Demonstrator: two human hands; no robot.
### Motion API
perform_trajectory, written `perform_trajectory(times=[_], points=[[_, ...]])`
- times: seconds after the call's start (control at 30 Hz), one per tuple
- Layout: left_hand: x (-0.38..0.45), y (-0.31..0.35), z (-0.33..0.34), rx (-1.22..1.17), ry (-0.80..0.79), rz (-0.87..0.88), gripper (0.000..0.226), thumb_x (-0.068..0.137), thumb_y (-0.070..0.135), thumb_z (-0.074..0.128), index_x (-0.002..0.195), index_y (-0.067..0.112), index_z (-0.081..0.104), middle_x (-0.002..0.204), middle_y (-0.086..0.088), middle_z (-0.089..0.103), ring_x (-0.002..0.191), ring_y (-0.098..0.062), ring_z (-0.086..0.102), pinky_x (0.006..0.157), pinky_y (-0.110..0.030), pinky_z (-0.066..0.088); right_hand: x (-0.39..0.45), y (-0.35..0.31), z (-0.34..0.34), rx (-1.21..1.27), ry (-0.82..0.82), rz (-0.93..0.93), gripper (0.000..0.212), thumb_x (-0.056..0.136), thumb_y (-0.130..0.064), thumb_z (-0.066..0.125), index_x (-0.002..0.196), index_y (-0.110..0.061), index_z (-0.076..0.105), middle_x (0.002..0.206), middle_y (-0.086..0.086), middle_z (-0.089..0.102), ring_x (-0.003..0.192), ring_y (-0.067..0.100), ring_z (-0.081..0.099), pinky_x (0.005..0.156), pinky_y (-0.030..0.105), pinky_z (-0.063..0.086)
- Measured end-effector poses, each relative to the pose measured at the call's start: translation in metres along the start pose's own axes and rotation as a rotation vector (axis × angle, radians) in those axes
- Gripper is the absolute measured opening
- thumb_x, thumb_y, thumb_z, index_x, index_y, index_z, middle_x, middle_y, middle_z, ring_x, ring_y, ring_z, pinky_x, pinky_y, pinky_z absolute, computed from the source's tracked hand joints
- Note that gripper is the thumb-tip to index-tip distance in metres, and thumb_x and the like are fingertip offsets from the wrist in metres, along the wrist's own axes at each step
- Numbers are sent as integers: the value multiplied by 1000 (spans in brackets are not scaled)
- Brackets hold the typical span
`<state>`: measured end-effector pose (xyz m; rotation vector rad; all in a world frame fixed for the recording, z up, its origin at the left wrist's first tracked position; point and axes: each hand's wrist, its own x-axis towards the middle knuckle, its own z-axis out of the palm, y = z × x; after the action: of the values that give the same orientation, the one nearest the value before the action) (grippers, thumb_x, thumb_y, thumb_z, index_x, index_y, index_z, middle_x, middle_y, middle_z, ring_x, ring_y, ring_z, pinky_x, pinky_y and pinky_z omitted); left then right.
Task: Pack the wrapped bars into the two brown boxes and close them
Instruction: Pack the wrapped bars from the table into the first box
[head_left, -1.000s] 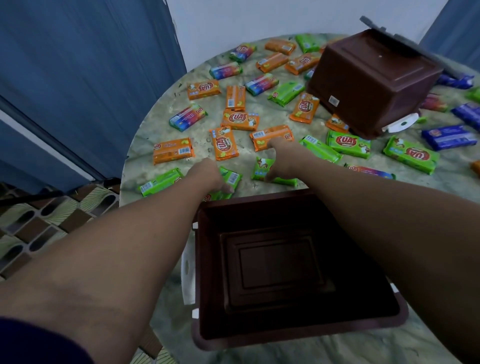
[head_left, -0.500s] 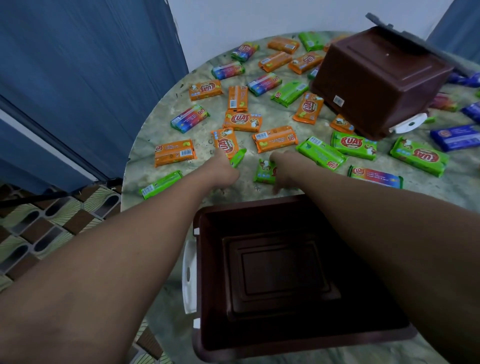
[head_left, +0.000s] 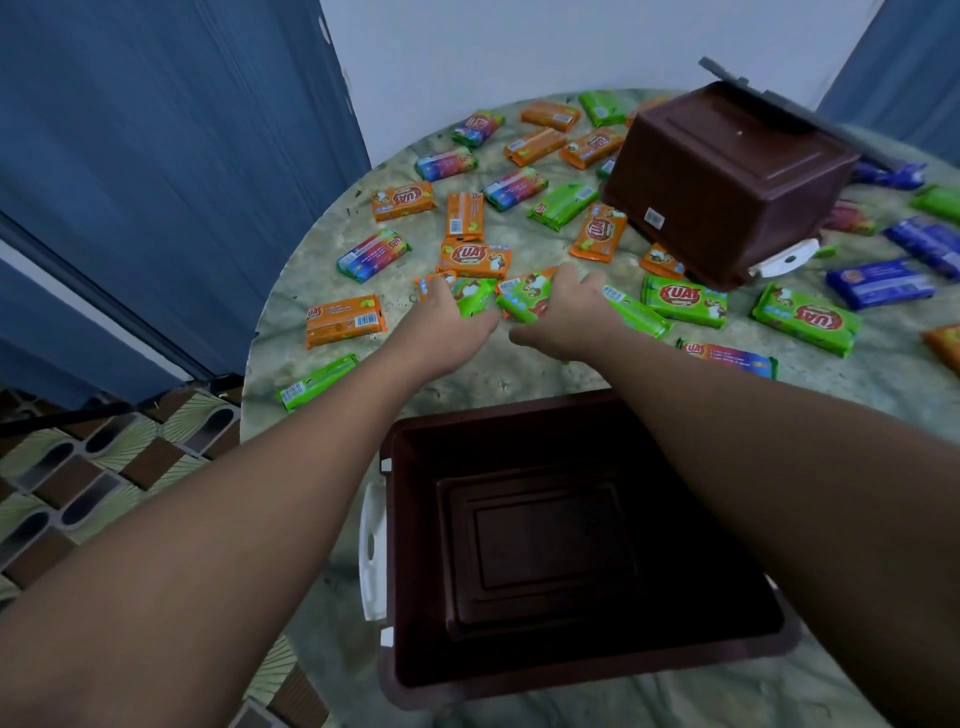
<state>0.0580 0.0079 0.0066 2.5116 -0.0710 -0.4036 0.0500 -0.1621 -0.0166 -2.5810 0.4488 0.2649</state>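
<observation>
The round table (head_left: 519, 374) is strewn with wrapped bars in orange, green, blue and rainbow wrappers, well spread across its top. Nearest the person sits the open brown box (head_left: 587, 670), with nothing in it; the second brown box (head_left: 727, 182) lies overturned at the far right, resting partly on a bar. So packing is at its very start: the step in hand is gathering the first bars. The left hand (head_left: 447, 322) grips a green bar (head_left: 475, 296), and the right hand (head_left: 566, 312) grips another green bar (head_left: 524, 306), both just above the table beyond the open box. The next move likely calls for carrying both back and laying them flat inside. Blur hides the fingers, so whether each hand holds 1 bar or 2 is unclear.
</observation>
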Motion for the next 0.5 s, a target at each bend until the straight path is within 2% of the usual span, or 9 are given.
perform_trajectory(times=[0.2,0.3,0.37,0.5], points=[[-29,11,-1,95,79,110,57,89,55,56,129,20,37,117,-5,57,94,-23,58,60,-33,40,-32,7,-17,36,95,-48,91,76,-56,81,139,-12,33,142,14,32,119,36,55,86,41,49],[-47,13,1,121,99,136,64,87,56,56,134,18,35,124,-7,56,105,-28,58,75,-39,49,-53,15,-22,26,119,-71,93,76,-54,81,141,-10,32,143,16,31,122,38,53,92,43,49],[-60,12,3,120,109,151,68,86,58,56,137,19,34,127,-8,55,112,-30,57,85,-43,50,-68,20,-23,28,137,-92,90,75,-52,81,139,-10,33,141,16,32,119,38,55,87,42,48],[-82,8,10,125,88,162,76,83,60,56,142,20,30,134,-11,50,118,-32,56,93,-48,50,-93,26,-24,22,213,-134,88,72,-54,80,137,-14,36,133,10,35,112,35,56,84,42,48]])
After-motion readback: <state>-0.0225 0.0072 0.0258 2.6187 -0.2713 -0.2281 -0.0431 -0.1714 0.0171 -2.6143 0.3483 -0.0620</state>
